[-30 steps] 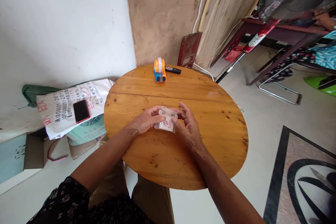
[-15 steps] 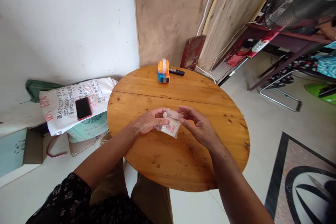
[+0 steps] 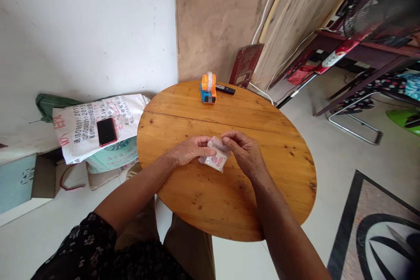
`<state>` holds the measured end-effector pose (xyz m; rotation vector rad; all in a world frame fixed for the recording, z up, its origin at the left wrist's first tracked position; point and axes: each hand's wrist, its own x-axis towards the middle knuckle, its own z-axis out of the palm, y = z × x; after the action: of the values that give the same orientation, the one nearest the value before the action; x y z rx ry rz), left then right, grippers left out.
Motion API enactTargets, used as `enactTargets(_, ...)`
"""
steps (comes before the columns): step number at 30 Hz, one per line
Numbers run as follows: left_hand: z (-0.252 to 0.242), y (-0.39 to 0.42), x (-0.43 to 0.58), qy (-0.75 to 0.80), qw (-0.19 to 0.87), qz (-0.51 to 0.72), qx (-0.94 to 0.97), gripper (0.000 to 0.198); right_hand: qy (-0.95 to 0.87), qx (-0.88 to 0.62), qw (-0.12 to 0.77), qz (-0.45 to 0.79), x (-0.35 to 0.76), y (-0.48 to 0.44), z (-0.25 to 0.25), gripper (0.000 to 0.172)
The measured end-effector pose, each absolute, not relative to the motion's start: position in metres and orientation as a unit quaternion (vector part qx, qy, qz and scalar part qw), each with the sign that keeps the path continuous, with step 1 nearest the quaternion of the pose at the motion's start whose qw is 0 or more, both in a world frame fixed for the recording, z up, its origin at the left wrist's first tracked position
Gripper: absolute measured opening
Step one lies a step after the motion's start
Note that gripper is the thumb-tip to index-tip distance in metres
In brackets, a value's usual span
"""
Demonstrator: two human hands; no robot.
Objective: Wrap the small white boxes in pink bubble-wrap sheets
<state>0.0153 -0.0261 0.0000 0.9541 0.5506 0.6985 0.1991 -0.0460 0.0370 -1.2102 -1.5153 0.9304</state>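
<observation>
A small white packet with red print (image 3: 215,160), in a crinkled see-through wrap, is held just above the middle of the round wooden table. My left hand (image 3: 193,150) grips its left side, thumb laid across the front and fingers behind. With thumb and forefinger, my right hand (image 3: 243,148) pinches the wrap at the packet's upper right. What lies inside the packet cannot be made out.
At the far edge of the wooden table (image 3: 183,113) stand an orange and blue tape dispenser (image 3: 208,88) and a black remote-like object (image 3: 225,89). A phone (image 3: 106,131) lies on printed sacks (image 3: 70,133) at left. A standing fan (image 3: 334,59) is at right.
My right hand has closed in on the wrap's upper edge, its thumb and forefinger now pinching there. The left hand keeps its grip. The whole view has shifted slightly.
</observation>
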Motion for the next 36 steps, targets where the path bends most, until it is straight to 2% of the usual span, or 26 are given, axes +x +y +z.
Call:
enactTargets(8, 0.002, -0.029, 0.016, 0.304, 0.739, 0.32, 0.509, 0.044, -0.619, -0.508, 0.465, 0.377, 0.199, -0.055, 0.03, 0.013)
enactTargets(13, 0.006, -0.031, 0.014, 0.329, 0.643, 0.335, 0.605, 0.03, -0.646, -0.511, 0.436, 0.362, 0.197, -0.061, 0.022, 0.014)
enactTargets(17, 0.009, -0.031, 0.01, 0.362, 0.589, 0.33, 0.642, 0.028, -0.648, -0.512, 0.443, 0.348, 0.195, -0.058, 0.018, 0.012)
enactTargets(26, 0.004, -0.023, 0.005, 0.366, 0.647, 0.277, 0.608, 0.031, -0.617, -0.517, 0.471, 0.36, 0.19, -0.055, 0.016, 0.009)
enactTargets(36, -0.002, -0.019, 0.005, 0.396, 0.643, 0.288, 0.589, 0.027, -0.636, -0.51, 0.463, 0.348, 0.192, -0.055, 0.017, 0.012)
